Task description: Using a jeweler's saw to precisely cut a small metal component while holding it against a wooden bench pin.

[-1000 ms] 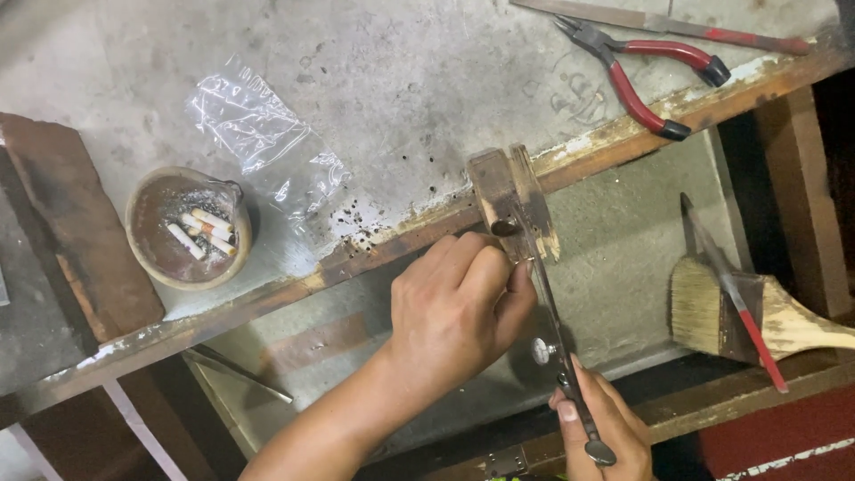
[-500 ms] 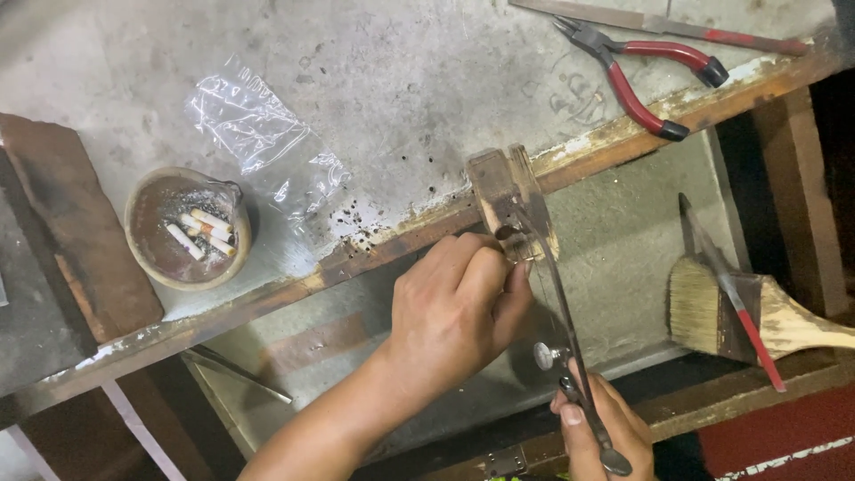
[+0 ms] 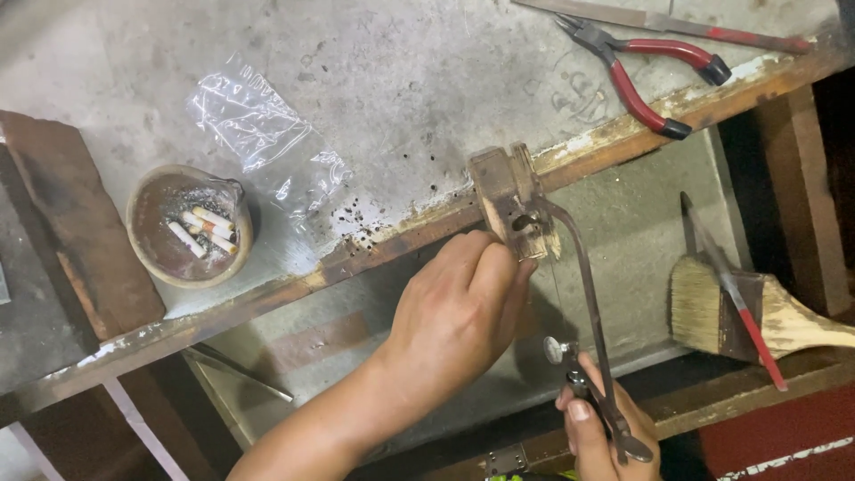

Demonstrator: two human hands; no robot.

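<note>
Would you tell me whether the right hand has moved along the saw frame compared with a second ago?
Yes. The right hand has slid slightly downward in the view, away from the wooden bench peg, drawing the saw frame with it.

- Bare bench top [image 3: 427, 80] lies open between the plastic wrapper [image 3: 267, 134] and red pliers [image 3: 646, 71].
- The ash bowl [image 3: 189, 224] crowds the left edge.
- A brush [image 3: 757, 312] blocks the lower tray's right side.
</note>
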